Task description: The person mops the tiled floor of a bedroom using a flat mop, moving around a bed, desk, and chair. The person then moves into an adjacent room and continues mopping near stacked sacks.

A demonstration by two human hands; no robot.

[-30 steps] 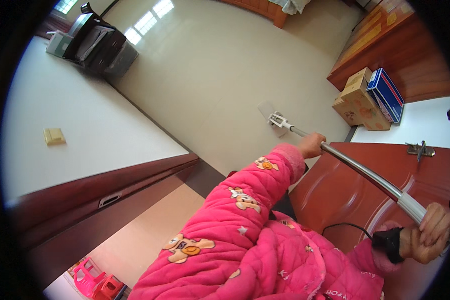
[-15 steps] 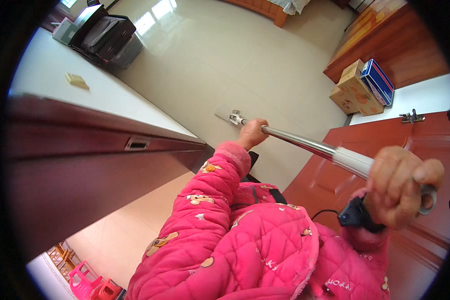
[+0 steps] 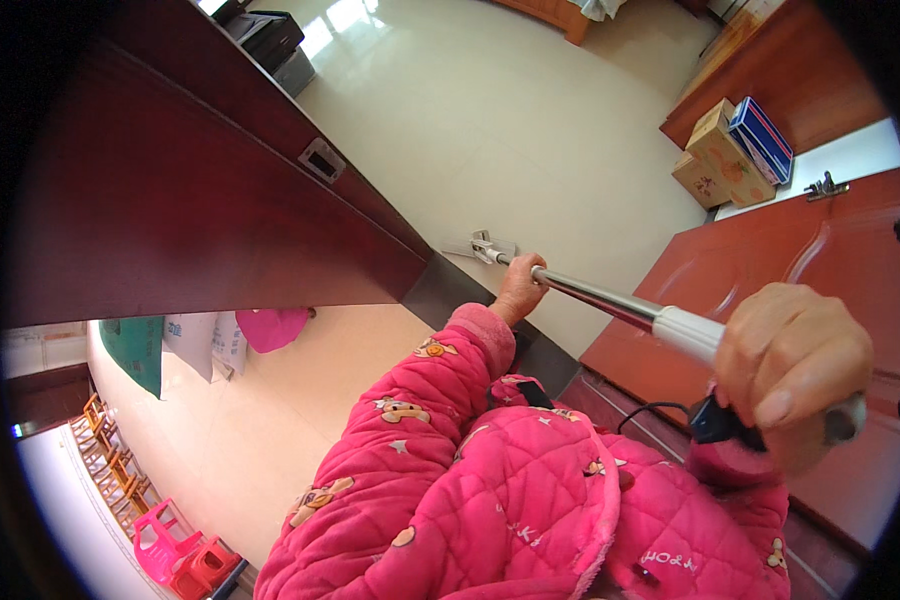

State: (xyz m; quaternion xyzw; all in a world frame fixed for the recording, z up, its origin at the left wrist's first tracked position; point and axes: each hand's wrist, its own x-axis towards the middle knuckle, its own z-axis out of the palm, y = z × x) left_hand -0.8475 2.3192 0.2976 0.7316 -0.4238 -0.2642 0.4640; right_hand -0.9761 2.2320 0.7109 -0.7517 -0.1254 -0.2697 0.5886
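Note:
A flat mop (image 3: 610, 297) with a shiny metal pole and a white grip slants across the doorway. My left hand (image 3: 520, 287) is closed around the lower pole, not far above the mop head (image 3: 482, 246). At the upper end, my right hand (image 3: 792, 355) wraps round the white grip, and the pole's grey end sticks out past it. The mop head rests on the pale tiled floor (image 3: 530, 140) just beyond the dark threshold strip (image 3: 448, 290). A black device with a cable is strapped at my right wrist (image 3: 715, 420).
On the left stands a dark red door frame (image 3: 220, 190) with a metal strike plate. An open red-brown door (image 3: 770, 270) is on the right, with cardboard boxes (image 3: 720, 160) behind it. Sacks (image 3: 135, 345), pink and red plastic stools (image 3: 165, 540) and wooden chairs (image 3: 115, 465) stand at the lower left.
My view has shifted, so the door frame fills more of the left and the sacks have come into sight. The mop head appears slightly lower and to the right. Both hands keep their hold.

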